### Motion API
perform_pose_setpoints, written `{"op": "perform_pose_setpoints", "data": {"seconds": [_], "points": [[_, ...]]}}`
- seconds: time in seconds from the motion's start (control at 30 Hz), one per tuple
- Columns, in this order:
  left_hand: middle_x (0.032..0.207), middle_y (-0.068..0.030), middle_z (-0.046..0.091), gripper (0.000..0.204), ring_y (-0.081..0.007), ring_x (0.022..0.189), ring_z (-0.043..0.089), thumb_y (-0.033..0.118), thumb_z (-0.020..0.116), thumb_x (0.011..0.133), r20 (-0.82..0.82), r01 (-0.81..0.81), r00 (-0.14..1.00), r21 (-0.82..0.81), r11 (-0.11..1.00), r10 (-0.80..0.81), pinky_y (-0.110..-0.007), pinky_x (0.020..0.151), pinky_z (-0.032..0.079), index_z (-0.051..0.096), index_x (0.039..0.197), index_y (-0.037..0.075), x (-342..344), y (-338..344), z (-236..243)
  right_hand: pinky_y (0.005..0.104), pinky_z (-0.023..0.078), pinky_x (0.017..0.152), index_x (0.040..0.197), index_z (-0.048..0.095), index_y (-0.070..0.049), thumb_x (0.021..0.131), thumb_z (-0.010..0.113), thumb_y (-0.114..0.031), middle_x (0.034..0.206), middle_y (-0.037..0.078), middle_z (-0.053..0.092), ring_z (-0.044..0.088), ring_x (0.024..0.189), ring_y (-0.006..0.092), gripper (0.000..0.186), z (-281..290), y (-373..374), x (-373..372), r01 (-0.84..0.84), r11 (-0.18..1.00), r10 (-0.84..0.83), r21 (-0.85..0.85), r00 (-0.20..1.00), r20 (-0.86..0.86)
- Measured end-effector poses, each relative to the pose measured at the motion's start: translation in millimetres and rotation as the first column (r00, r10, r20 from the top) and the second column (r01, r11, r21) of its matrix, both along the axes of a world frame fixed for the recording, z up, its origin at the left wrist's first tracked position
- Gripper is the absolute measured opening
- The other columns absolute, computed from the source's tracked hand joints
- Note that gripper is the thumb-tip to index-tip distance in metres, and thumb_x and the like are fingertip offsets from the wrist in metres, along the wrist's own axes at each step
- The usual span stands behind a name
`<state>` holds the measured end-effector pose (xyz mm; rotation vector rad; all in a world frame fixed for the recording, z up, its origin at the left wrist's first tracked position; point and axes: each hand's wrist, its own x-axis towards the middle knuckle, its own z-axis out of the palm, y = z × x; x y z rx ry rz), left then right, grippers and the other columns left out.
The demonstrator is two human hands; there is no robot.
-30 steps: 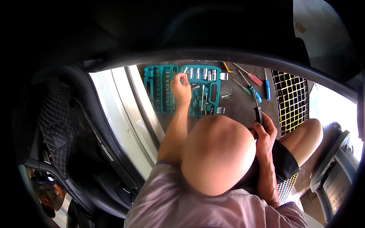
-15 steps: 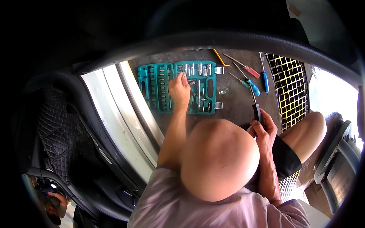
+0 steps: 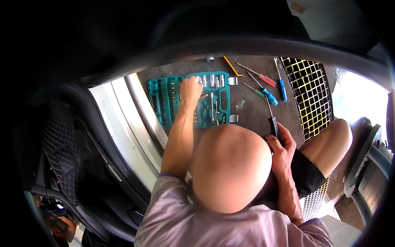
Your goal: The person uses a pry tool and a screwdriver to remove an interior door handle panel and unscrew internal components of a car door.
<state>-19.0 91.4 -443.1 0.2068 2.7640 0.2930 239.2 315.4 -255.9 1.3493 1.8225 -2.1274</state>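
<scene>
A teal socket-set case (image 3: 228,94) lies open on the dark floor, its two halves filled with sockets and metal drive tools. My left hand (image 3: 190,88) is closed over the middle of the case, near the upper row of silver sockets. Its fingertips point down out of sight, so what they pinch, if anything, is hidden. Lower right, my right hand (image 3: 282,149) grips the end of a black-handled screwdriver (image 3: 273,124), its thin shaft pointing away from me. A large rounded bare-skinned shape (image 3: 230,168) fills the centre foreground and covers part of the floor.
Beyond the screwdriver lie a blue screwdriver (image 3: 270,98), a red-handled one (image 3: 268,80), another long blue-handled one (image 3: 283,89) and a yellow rod (image 3: 232,66). A yellow-and-black grating (image 3: 310,99) runs along the right. A white door sill (image 3: 123,107) borders the left. A dark bar arches overhead.
The view has shifted slightly. My left hand has moved farther forward over the case, with its fingers now turned down. My right hand keeps its hold on the screwdriver.
</scene>
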Motion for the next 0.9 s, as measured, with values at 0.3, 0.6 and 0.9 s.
{"op": "perform_pose_setpoints", "data": {"seconds": [0.3,0.6,0.9], "points": [[0.09,-0.0292,0.073,0.019,-0.0461,0.09,0.072,0.01,0.067,0.081,0.025,-0.018,1.0,-0.034,0.999,0.019,-0.051,0.081,0.059,0.075,0.089,-0.005,-8.4,9.1,0.2,0.0248,0.047,0.057,0.136,0.058,0.004,0.093,0.065,-0.006,0.084,0.004,0.065,0.059,0.062,0.01,0.045,-1.0,10.4,5.9,0.049,0.998,-0.05,-0.025,0.998,-0.037],[0.083,-0.0232,0.073,0.027,-0.0402,0.074,0.072,0.019,0.065,0.089,-0.008,-0.203,0.977,0.298,0.933,0.215,-0.044,0.07,0.057,0.07,0.092,-0.006,19.1,-34.4,75.8,0.0231,0.045,0.055,0.135,0.06,0.004,0.092,0.064,-0.002,0.084,0.004,0.065,0.056,0.059,0.0082,0.043,11.1,18.2,-1.9,0.101,0.994,-0.104,-0.032,0.988,-0.116],[0.077,0.0026,0.06,0.036,-0.0063,0.069,0.053,0.011,0.058,0.104,0.258,-0.325,0.945,0.806,0.494,0.201,-0.022,0.062,0.044,0.061,0.138,-0.001,85.9,-48.7,280.3,0.02,0.04,0.051,0.121,0.07,0.005,0.084,0.075,-0.004,0.072,-0.001,0.064,0.055,0.055,0.0042,0.038,91.4,72.8,3.7,-0.193,0.967,0.246,0.167,0.88,-0.407]]}}
